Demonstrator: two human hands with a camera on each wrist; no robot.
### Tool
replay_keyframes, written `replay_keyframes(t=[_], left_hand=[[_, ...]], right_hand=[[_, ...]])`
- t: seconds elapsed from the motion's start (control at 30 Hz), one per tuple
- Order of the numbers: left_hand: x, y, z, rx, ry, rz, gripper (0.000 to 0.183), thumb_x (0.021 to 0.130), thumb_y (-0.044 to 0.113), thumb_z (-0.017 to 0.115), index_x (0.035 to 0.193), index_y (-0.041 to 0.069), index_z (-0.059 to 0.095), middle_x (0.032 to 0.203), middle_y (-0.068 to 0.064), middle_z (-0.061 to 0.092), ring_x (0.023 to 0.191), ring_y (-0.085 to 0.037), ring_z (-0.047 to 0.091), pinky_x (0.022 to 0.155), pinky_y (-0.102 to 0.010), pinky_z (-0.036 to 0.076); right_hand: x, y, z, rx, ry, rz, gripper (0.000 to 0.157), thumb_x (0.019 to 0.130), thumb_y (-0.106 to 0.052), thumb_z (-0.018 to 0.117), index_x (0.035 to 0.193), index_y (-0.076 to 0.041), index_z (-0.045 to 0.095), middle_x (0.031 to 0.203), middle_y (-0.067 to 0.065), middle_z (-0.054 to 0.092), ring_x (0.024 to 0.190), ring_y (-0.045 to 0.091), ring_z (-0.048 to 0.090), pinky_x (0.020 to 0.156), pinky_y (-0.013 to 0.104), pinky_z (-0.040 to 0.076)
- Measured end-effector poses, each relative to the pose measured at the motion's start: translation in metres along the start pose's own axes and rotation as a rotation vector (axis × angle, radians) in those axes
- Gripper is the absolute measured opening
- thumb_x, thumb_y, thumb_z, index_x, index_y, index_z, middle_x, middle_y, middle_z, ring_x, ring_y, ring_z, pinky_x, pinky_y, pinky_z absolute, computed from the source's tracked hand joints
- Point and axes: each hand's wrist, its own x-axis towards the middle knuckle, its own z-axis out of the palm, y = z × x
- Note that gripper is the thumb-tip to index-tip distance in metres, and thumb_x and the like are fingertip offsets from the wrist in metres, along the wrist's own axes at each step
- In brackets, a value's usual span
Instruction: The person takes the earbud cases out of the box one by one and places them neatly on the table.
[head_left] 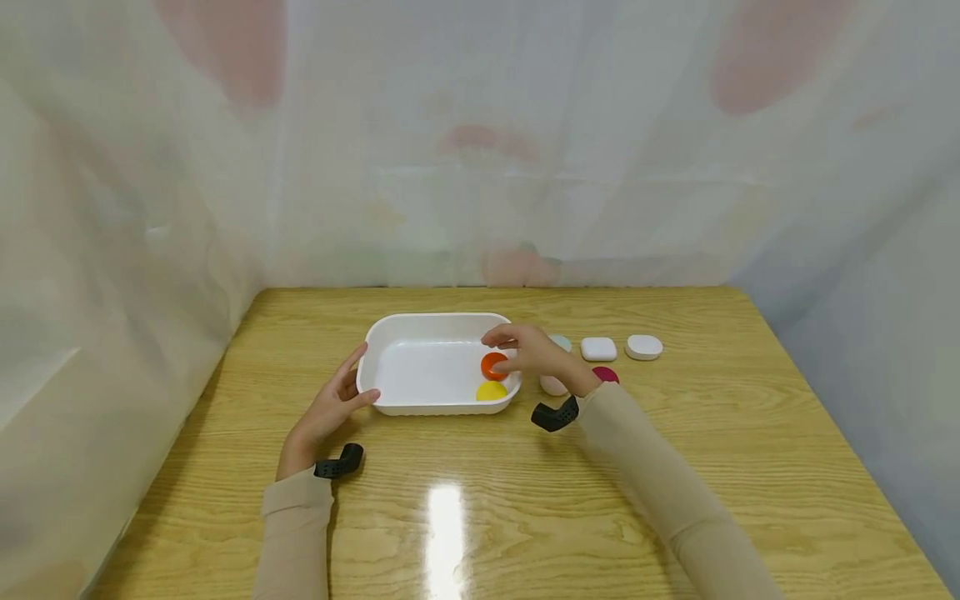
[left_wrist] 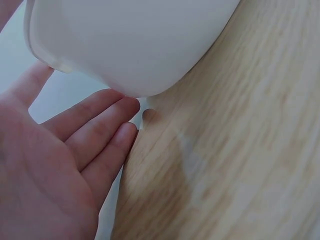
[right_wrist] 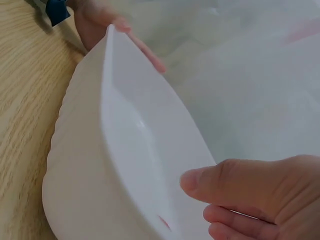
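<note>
A white rectangular tray [head_left: 427, 408] with rounded corners stands on the wooden table. My left hand [head_left: 333, 404] holds its left end, thumb at the near corner and fingers along the outside. In the left wrist view several fingers [left_wrist: 100, 117] lie fairly straight against the tray's underside. At the right end of the tray lie a round orange piece [head_left: 492, 363] and a round yellow piece [head_left: 492, 391]. My right hand [head_left: 536, 350] hovers over the orange piece, thumb in front of it and fingers apart. In the right wrist view nothing shows between thumb and fingers.
Right of the tray are a white rounded-square piece [head_left: 598, 348], a white oval piece [head_left: 644, 347], a dark magenta piece [head_left: 606, 374], a pale pink piece [head_left: 553, 385] and a pale green piece [head_left: 561, 342], some partly behind my right arm. Pale curtains [head_left: 465, 217] surround the table.
</note>
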Motion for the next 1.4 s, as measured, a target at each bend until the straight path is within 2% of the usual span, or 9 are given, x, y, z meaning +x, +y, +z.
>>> replay_keyframes(t=[0.33,0.5,0.7,0.77,0.9,1.0,1.1,1.23,1.4], left_hand=[[-0.003,0.0,-0.002,0.013,0.006,-0.004,0.081,0.09,0.018,0.059,0.147,0.04,0.007,0.149,-0.023,0.029,0.114,-0.002,0.05,0.086,-0.012,0.045],[-0.003,-0.001,-0.003,0.004,0.004,0.001,0.081,0.09,0.016,0.059,0.147,0.039,0.006,0.148,-0.024,0.03,0.108,0.007,0.051,0.085,-0.011,0.045],[-0.004,0.001,-0.003,0.009,0.012,0.0,0.081,0.09,0.017,0.059,0.148,0.038,0.006,0.149,-0.023,0.029,0.111,0.005,0.051,0.086,-0.01,0.044],[-0.004,0.0,-0.003,0.017,0.013,-0.003,0.081,0.09,0.018,0.059,0.148,0.038,0.006,0.149,-0.023,0.028,0.118,-0.006,0.051,0.086,-0.01,0.044],[-0.002,-0.003,-0.002,0.017,0.009,-0.01,0.08,0.09,0.019,0.06,0.148,0.037,0.007,0.15,-0.022,0.029,0.121,-0.012,0.048,0.086,-0.01,0.044],[-0.001,-0.005,-0.001,0.003,0.0,-0.011,0.08,0.09,0.019,0.06,0.148,0.037,0.008,0.15,-0.021,0.027,0.112,0.002,0.049,0.086,-0.011,0.044],[-0.001,-0.004,-0.001,0.002,0.003,-0.008,0.079,0.09,0.019,0.059,0.148,0.038,0.008,0.15,-0.021,0.027,0.112,0.003,0.049,0.086,-0.011,0.044],[-0.002,-0.004,-0.001,0.009,0.01,-0.004,0.079,0.09,0.021,0.06,0.147,0.039,0.009,0.151,-0.02,0.027,0.123,-0.014,0.047,0.087,-0.011,0.044],[-0.002,-0.006,-0.002,0.003,0.014,-0.017,0.079,0.09,0.021,0.06,0.147,0.041,0.009,0.152,-0.02,0.026,0.133,-0.035,0.036,0.088,-0.011,0.043]], right_hand=[[0.022,-0.003,0.013,-0.288,-0.089,0.122,0.044,0.079,-0.004,0.067,0.122,0.002,0.057,0.123,0.016,0.06,0.114,0.029,0.056,0.098,0.037,0.046],[0.028,-0.014,0.024,-0.492,-0.136,0.222,0.043,0.078,0.002,0.064,0.12,-0.002,0.058,0.121,0.013,0.061,0.101,0.023,0.055,0.092,0.034,0.047],[0.029,-0.015,0.034,-0.655,-0.121,0.178,0.026,0.08,0.006,0.059,0.104,-0.004,0.062,0.098,0.01,0.063,0.081,0.019,0.049,0.079,0.03,0.045],[0.03,-0.012,0.036,-0.651,-0.103,0.152,0.024,0.078,0.005,0.062,0.101,-0.004,0.062,0.096,0.01,0.063,0.081,0.019,0.049,0.078,0.03,0.046],[0.035,-0.008,0.04,-0.539,-0.066,0.126,0.032,0.076,-0.002,0.07,0.107,-0.003,0.063,0.106,0.012,0.065,0.092,0.022,0.056,0.087,0.033,0.048],[0.038,-0.008,0.043,-0.366,-0.039,0.156,0.042,0.073,-0.005,0.075,0.113,-0.003,0.062,0.115,0.013,0.064,0.104,0.025,0.057,0.095,0.035,0.046],[0.042,-0.006,0.047,-0.211,-0.01,0.208,0.048,0.071,-0.005,0.077,0.116,-0.005,0.061,0.121,0.013,0.062,0.112,0.026,0.056,0.099,0.035,0.045],[0.046,-0.002,0.053,-0.118,0.032,0.284,0.051,0.069,-0.004,0.078,0.116,-0.007,0.061,0.124,0.011,0.061,0.113,0.025,0.055,0.101,0.035,0.043],[0.047,0.0,0.058,-0.149,0.043,0.338,0.053,0.064,0.001,0.08,0.114,-0.006,0.061,0.12,0.011,0.062,0.107,0.024,0.054,0.1,0.035,0.043]])
